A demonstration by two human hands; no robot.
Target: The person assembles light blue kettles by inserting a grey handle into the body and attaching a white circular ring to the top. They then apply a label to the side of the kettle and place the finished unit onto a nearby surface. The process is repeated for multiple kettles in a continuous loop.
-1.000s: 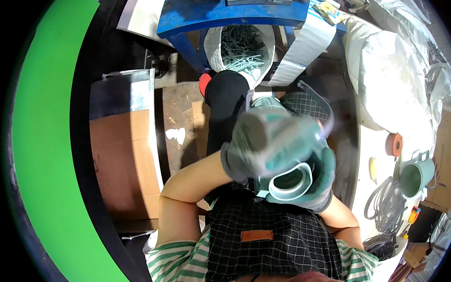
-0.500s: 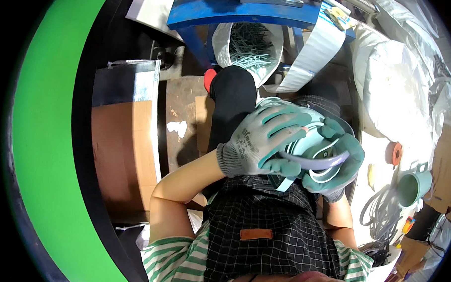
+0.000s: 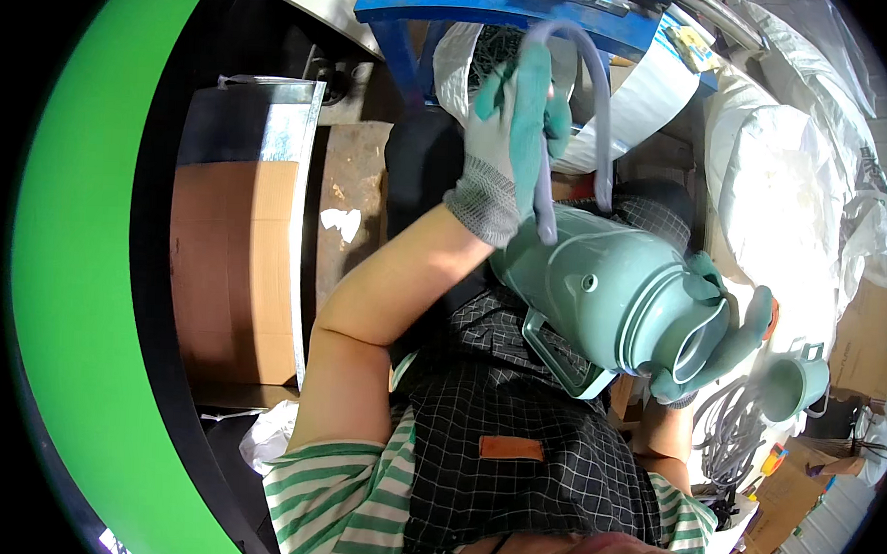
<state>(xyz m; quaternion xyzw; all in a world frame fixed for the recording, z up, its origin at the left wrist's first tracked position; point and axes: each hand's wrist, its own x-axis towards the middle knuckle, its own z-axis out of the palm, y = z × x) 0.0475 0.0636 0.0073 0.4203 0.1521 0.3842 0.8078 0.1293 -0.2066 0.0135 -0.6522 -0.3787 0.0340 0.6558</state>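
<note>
A pale green vacuum flask (image 3: 585,272) lies tilted across my lap, its open mouth to the right and its squared side handle toward my apron. My right hand (image 3: 739,351), in a grey and green work glove, is wrapped round the rim of that mouth. Raised beyond the flask body, my left hand (image 3: 517,133) wears a matching glove. Its fingers are closed on a bendy lavender strip (image 3: 602,116), which arches up and hangs down on both sides. The strip is off the flask's mouth.
Ahead, a white bucket (image 3: 455,70) of thin green rods stands by a blue bench (image 3: 424,3). On the right-hand surface are a green mug (image 3: 794,385), coiled grey strips (image 3: 731,438) and white plastic sheeting (image 3: 779,181). A cardboard box (image 3: 234,270) stands at left.
My left hand has moved up and away from the flask's mouth, carrying the lavender strip. The flask now shows more fully, its mouth shifted right and nearer with my right hand.
</note>
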